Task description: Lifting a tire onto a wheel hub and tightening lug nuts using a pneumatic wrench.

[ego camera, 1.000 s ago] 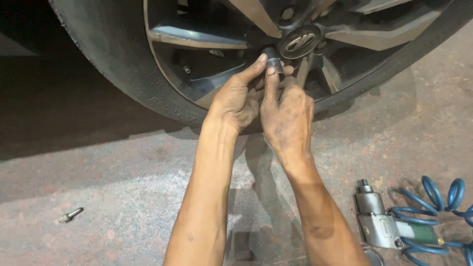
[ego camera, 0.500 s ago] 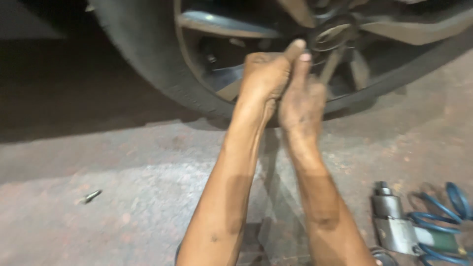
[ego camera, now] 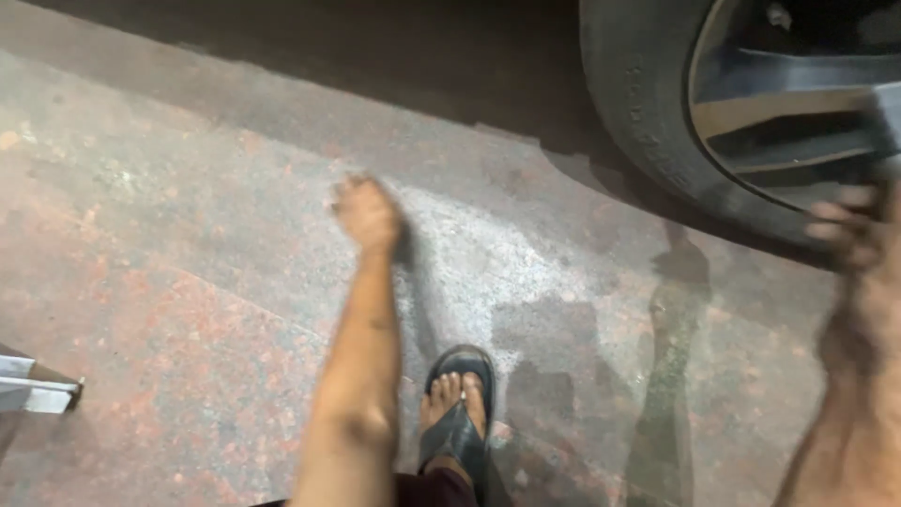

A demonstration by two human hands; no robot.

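My left hand [ego camera: 366, 214] is stretched far out to the left, low over the stone floor [ego camera: 188, 282]. It is blurred and looks bunched like a fist; whether anything is in it is hidden. My right hand [ego camera: 849, 230] is at the right edge, blurred, with its fingers curled beside the lower tread of the black tyre [ego camera: 638, 113]. The silver alloy rim [ego camera: 798, 103] with its spokes fills the top right corner. No nut or bolt shows clearly in either hand.
My foot in a black sandal [ego camera: 458, 418] rests on the floor between my arms. A grey metal piece [ego camera: 28, 392] pokes in at the left edge. Dark shadow lies under the car along the top.
The view has swung left. My left hand has left the wheel hub and reached out over the floor; my right hand stays near the tyre. The air tool and blue hose are out of view.
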